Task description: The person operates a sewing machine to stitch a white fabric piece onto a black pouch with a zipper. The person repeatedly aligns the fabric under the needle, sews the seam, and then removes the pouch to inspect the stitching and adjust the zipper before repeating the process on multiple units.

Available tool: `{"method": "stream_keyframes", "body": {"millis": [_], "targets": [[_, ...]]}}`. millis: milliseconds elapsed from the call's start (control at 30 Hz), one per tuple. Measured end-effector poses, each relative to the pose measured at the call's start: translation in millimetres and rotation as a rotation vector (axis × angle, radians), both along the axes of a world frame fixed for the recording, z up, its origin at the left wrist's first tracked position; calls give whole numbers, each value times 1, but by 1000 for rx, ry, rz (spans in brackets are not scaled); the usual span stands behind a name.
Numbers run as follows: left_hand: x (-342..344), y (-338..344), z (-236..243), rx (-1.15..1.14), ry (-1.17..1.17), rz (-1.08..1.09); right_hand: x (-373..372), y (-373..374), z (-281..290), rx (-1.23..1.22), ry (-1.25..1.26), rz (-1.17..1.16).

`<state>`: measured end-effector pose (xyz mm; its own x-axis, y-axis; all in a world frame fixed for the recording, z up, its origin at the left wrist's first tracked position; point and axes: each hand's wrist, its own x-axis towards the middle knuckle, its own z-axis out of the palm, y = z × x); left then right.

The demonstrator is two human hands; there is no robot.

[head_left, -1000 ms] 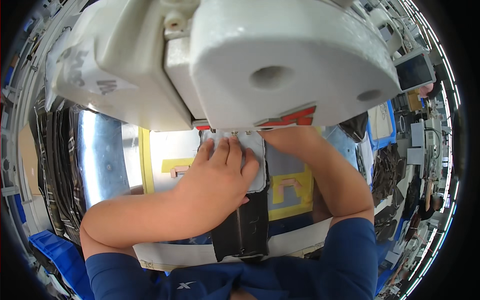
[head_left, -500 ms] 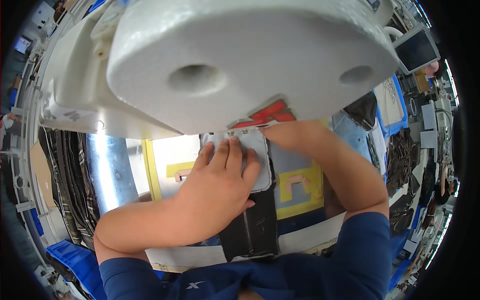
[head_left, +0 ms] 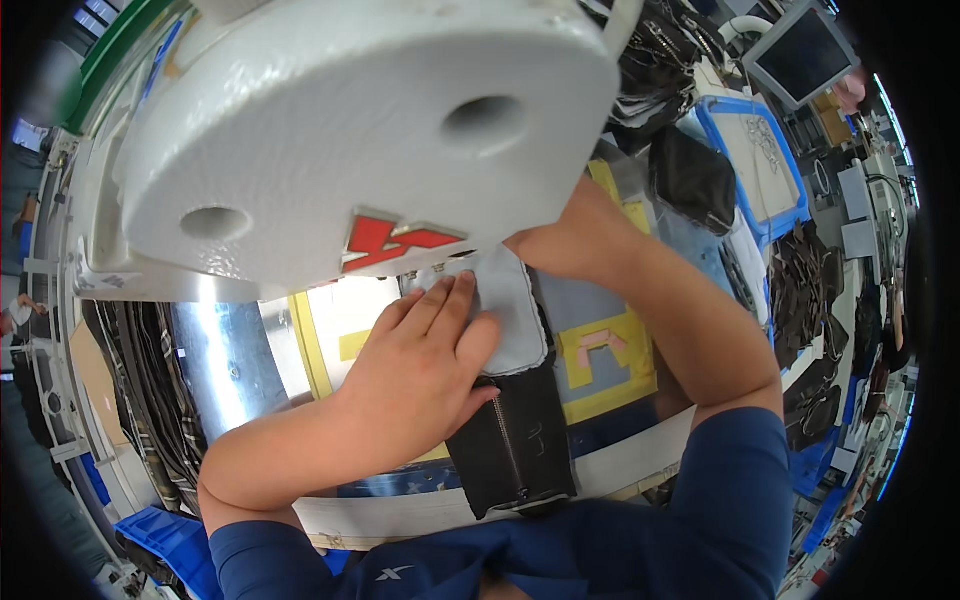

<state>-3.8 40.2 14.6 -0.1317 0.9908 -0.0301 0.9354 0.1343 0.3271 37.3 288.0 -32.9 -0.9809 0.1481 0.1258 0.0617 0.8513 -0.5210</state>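
My left hand [head_left: 430,350] lies over a grey rounded panel [head_left: 508,310], fingers stretched out and pressing on it beside small metal fittings. The panel sits on a black strip of fabric [head_left: 530,430] with a zip along it. My right hand [head_left: 565,232] is at the panel's upper right corner, thumb showing, the other fingers hidden behind the white machine head [head_left: 360,140]. Under the work is a metal bed with yellow tape [head_left: 590,408] and small pink pieces [head_left: 603,340].
Dark plaid cloth [head_left: 140,390] is stacked at left, above a blue crate [head_left: 165,540]. At right are a blue-rimmed tray [head_left: 765,170], a black pouch [head_left: 690,180] and dark cloth pieces [head_left: 800,290]. A screen [head_left: 800,52] stands at upper right.
The view has shifted, so the machine head appears farther left and more right-side bench shows. My right forearm angles further upward. My left hand stays on the grey panel, thumb-side fingers slightly lower.
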Motion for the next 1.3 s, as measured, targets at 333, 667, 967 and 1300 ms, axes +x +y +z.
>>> {"method": "stream_keyframes", "body": {"millis": [333, 667, 967, 1300], "targets": [[4, -4, -5, 61, 159, -40, -1, -5, 17, 9, -198, -54], [26, -3, -2, 232, 115, -37, 27, -3, 11, -13, -94, -91], [19, -16, 23, 631, 17, 437, 159, -33, 26, -337, -75, -238], [-44, -221, 71, 725, 610, 1251, 193, -104, 63, -428, -479, 463]]}}
